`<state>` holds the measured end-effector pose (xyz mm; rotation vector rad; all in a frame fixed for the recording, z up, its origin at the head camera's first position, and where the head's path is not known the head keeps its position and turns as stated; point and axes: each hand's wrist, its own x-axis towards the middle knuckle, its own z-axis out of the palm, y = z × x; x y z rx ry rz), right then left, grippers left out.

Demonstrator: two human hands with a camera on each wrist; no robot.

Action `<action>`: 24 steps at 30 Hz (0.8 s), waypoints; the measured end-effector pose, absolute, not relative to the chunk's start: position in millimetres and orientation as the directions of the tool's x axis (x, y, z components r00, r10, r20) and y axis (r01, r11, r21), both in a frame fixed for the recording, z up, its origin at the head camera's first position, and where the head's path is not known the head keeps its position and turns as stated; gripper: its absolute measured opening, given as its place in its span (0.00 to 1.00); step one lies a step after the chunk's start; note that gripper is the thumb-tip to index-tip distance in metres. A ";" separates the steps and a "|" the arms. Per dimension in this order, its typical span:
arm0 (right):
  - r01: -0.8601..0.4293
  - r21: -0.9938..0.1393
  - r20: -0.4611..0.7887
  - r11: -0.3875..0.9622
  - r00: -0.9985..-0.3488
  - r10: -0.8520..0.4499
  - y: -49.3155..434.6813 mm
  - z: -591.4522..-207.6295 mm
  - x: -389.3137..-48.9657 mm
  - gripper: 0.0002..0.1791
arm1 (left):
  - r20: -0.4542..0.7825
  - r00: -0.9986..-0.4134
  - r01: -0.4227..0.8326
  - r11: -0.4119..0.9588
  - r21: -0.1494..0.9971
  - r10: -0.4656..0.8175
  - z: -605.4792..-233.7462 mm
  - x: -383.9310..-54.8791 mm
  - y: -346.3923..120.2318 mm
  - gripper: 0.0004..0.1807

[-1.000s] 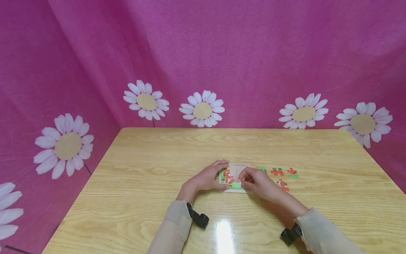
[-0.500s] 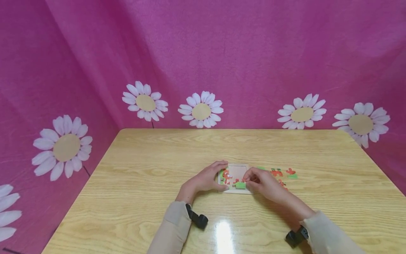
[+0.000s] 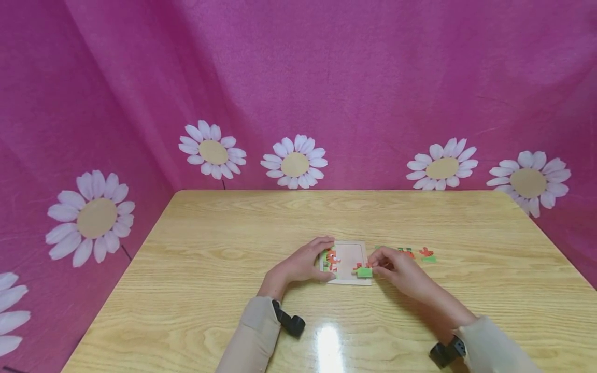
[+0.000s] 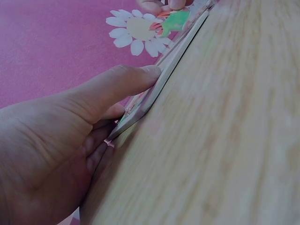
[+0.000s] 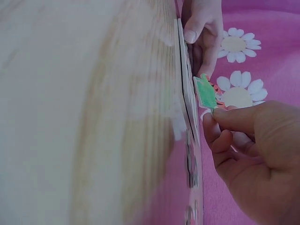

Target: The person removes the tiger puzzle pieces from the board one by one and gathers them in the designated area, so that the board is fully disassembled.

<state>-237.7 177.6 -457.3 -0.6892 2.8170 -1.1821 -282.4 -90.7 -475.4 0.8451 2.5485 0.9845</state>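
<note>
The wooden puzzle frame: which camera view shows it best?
The head view, because it looks down on the wooden puzzle frame, showing bare interior and orange-and-green pieces, though the left hand covers part of its left edge. Both wrist views show it nearly edge-on, mostly as a thin rim.

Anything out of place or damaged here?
Nothing stands out: the left hand grips the puzzle frame, the right hand pinches one piece over its near right corner, and loose pieces lie farther right.

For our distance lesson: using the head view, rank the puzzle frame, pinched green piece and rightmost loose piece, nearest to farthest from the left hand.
1. Puzzle frame: held by left hand.
2. Pinched green piece: by frame's right edge.
3. Rightmost loose piece: farther right.
</note>
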 end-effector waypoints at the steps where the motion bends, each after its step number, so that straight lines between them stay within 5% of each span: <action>1: -0.394 -0.681 0.163 0.617 -0.903 -0.397 179.1 -457.5 -237.4 0.04 | -0.049 -0.788 0.421 0.596 0.683 0.613 -475.4 -282.4 -90.6 0.46; 24: -0.402 -0.669 0.211 0.625 -0.909 -0.359 214.6 -456.7 -229.6 0.07 | -0.041 -0.786 0.436 0.599 0.672 0.618 -469.6 -278.5 -91.1 0.46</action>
